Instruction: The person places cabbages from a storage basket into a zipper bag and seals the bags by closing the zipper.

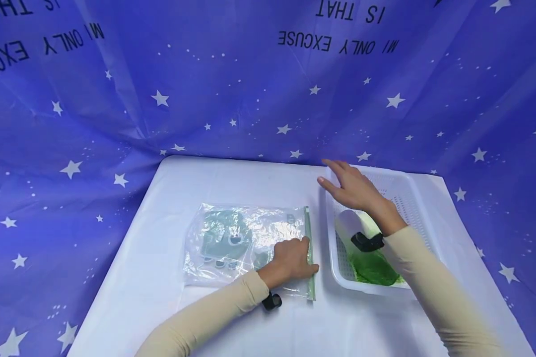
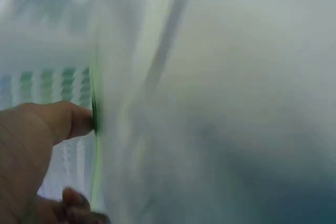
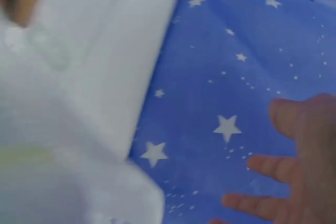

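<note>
A clear plastic zip bag (image 1: 272, 223) with a printed cartoon figure lies flat on the white table. My left hand (image 1: 293, 260) pinches it at the green zip edge (image 1: 307, 223) on its right side. In the left wrist view the thumb (image 2: 76, 121) presses on that green strip, while the rest of the bag is blurred. My right hand (image 1: 353, 188), fingers spread and holding nothing, is over the left part of a white plastic basket (image 1: 332, 248). Inside the basket lies a leafy green vegetable (image 1: 372, 267) with a pale stem, partly hidden by the right forearm.
Black wrist cameras sit on the left wrist (image 1: 272, 301) and the right wrist (image 1: 366, 242). A blue cloth (image 1: 232, 99) with white stars hangs behind and around the table (image 1: 232, 178). The basket stands to the right of the bag, with a narrow strip of table between them.
</note>
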Available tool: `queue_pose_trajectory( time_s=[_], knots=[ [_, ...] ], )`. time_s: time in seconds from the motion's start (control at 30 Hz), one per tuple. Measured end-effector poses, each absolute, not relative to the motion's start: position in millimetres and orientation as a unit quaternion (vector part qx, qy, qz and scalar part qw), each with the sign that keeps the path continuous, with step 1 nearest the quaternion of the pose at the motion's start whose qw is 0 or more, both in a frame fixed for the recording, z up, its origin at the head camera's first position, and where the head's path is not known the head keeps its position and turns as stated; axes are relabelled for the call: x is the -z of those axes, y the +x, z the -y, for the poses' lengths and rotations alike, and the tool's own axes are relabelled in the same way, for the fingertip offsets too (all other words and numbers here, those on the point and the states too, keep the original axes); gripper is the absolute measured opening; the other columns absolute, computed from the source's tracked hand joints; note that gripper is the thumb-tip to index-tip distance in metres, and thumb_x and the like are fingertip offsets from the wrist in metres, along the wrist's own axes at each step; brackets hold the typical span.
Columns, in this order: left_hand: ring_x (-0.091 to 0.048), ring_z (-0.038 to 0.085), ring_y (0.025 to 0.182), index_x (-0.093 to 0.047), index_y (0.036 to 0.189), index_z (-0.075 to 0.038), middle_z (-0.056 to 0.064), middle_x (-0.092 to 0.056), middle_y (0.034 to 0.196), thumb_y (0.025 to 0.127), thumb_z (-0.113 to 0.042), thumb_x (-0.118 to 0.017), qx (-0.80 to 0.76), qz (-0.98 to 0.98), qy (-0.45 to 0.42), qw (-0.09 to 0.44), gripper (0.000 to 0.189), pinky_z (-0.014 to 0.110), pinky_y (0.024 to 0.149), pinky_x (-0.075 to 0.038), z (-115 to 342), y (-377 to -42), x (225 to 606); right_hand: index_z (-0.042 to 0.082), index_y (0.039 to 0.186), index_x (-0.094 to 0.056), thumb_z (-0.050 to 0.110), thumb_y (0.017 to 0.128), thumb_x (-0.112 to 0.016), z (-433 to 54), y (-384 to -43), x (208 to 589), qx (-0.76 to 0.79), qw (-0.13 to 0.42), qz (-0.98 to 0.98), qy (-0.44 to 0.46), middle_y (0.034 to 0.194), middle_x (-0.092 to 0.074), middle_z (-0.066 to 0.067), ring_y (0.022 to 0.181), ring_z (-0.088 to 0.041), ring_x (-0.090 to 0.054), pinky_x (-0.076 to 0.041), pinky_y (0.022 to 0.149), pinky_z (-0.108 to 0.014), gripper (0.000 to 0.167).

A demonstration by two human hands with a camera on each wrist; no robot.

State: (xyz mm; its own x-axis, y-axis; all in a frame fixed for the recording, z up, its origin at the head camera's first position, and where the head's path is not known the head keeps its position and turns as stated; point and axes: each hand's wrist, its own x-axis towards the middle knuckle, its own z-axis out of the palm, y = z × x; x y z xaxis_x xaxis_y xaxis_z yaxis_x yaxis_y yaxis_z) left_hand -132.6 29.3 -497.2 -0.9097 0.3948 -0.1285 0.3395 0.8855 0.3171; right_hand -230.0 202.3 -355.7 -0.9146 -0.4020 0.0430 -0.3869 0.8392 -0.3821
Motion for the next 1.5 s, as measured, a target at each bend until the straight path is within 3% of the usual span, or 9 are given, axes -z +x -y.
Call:
queue_pose_trajectory(
  time_s=[0.1,0.2,0.4,0.7,0.9,1.0,1.2,1.37,1.5],
  knots=[
    [-0.054,0.020,0.055,-0.056,0.091,-0.013,-0.001,-0.051,0.067,0.075,-0.056,-0.069,-0.126,-0.975,0.174,0.054,0.047,0.036,0.044,-0.038,-33,-118,505,0.006,0.142,-0.050,0.044,0.100,-0.052,-223,-206,365,0.183,0.001,-0.960,-0.210,0.139,-0.051,-0.022,0.121,-0.042,-0.052,-0.043,0.091,-0.061,0.056],
    [-0.057,0.022,0.056,-0.057,0.080,-0.013,0.001,-0.053,0.065,0.074,-0.044,-0.067,-0.121,-0.981,0.151,0.029,0.033,0.037,0.043,-0.038,-33,-111,506,0.006,0.126,-0.064,0.039,0.098,-0.058,-242,-184,377,0.179,-0.002,-0.963,-0.204,0.117,-0.066,-0.016,0.098,-0.034,-0.065,-0.051,0.076,-0.052,0.044],
    [-0.061,0.028,0.057,-0.056,0.080,-0.010,0.006,-0.056,0.065,0.074,-0.023,-0.066,-0.154,-0.979,0.129,0.021,0.017,0.040,0.045,-0.044,-16,-112,502,0.009,0.112,-0.070,0.034,0.093,-0.067,-271,-145,399,0.162,0.004,-0.967,-0.198,0.102,-0.068,-0.007,0.078,-0.019,-0.063,-0.049,0.062,-0.040,0.032],
    [-0.053,0.021,0.053,-0.049,0.085,-0.012,0.005,-0.055,0.065,0.076,-0.004,-0.062,-0.295,-0.947,0.106,0.073,0.017,0.036,0.043,-0.039,23,-119,506,0.005,0.139,-0.047,0.035,0.086,-0.076,-287,-97,412,0.149,0.009,-0.976,-0.155,0.110,-0.058,-0.022,0.081,-0.033,-0.062,-0.049,0.061,-0.049,0.068],
    [-0.049,0.017,0.052,-0.056,0.072,-0.012,0.002,-0.055,0.062,0.076,-0.001,-0.061,-0.338,-0.937,0.087,-0.001,0.013,0.032,0.043,-0.039,36,-122,501,-0.002,0.143,-0.037,0.048,0.073,-0.083,-283,-77,423,0.134,0.046,-0.986,-0.091,0.115,-0.056,-0.035,0.093,-0.052,-0.060,-0.048,0.067,-0.060,0.097],
    [-0.051,0.015,0.051,-0.059,0.071,-0.012,-0.001,-0.056,0.061,0.082,-0.002,-0.063,-0.349,-0.931,0.091,-0.048,0.015,0.029,0.043,-0.041,42,-125,492,-0.006,0.142,-0.036,0.044,0.074,-0.084,-284,-76,427,0.134,0.055,-0.987,-0.070,0.107,-0.061,-0.035,0.089,-0.052,-0.061,-0.048,0.063,-0.059,0.096],
    [-0.055,0.024,0.047,-0.047,0.086,-0.009,0.000,-0.047,0.061,0.088,-0.001,-0.063,-0.261,-0.945,0.112,-0.162,0.018,0.035,0.037,-0.037,48,-125,488,-0.004,0.128,-0.055,0.019,0.080,-0.079,-287,-80,429,0.153,-0.012,-0.986,-0.058,0.089,-0.067,-0.029,0.072,-0.045,-0.064,-0.047,0.053,-0.055,0.058],
    [-0.051,0.025,0.041,-0.044,0.094,-0.007,0.001,-0.044,0.058,0.081,0.005,-0.060,-0.217,-0.949,0.111,-0.200,0.024,0.035,0.033,-0.032,53,-127,490,-0.004,0.125,-0.058,0.014,0.080,-0.077,-285,-81,428,0.155,-0.063,-0.984,-0.065,0.103,-0.065,-0.031,0.080,-0.049,-0.063,-0.047,0.058,-0.059,0.052],
    [-0.049,0.020,0.039,-0.051,0.092,-0.009,0.000,-0.049,0.054,0.090,-0.007,-0.061,-0.236,-0.944,0.109,-0.204,0.011,0.031,0.033,-0.030,58,-129,485,-0.002,0.123,-0.060,0.013,0.078,-0.077,-266,-77,414,0.165,-0.178,-0.963,-0.117,0.111,-0.062,-0.027,0.091,-0.049,-0.059,-0.046,0.070,-0.060,0.050]
  ],
)
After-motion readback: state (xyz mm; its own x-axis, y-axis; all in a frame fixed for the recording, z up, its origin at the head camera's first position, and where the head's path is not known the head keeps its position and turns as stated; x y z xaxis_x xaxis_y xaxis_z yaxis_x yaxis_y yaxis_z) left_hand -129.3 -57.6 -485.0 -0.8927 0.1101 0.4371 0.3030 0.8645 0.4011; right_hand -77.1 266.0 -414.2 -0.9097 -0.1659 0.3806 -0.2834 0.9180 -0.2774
